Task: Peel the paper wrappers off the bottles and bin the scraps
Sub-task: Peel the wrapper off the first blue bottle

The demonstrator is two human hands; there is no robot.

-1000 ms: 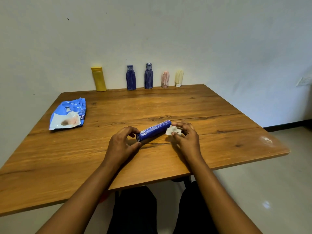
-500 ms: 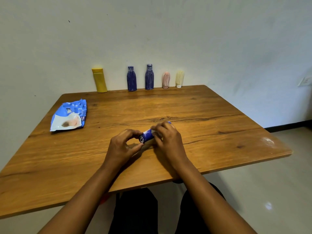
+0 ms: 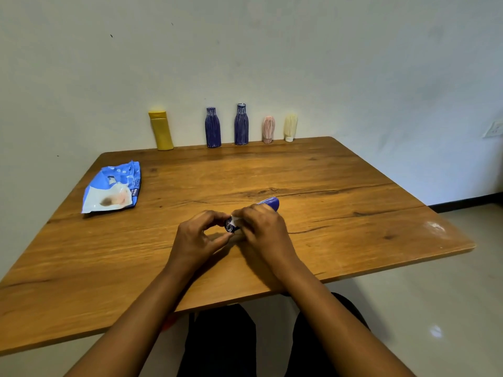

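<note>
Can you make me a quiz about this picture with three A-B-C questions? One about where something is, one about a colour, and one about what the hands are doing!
1. Where is the blue packet?
A. On the floor
B. On the left of the table
C. Leaning on the wall

2. What colour is the leftmost standing bottle?
A. Yellow
B. Green
C. Red

3. What are the hands doing?
A. Resting flat
B. Waving
C. Gripping a sideways blue bottle

Answers:
1 B, it lies flat near the left edge.
2 A, it is plainly yellow.
3 C, the left hand holds its end while the right hand pinches white paper on it.
</note>
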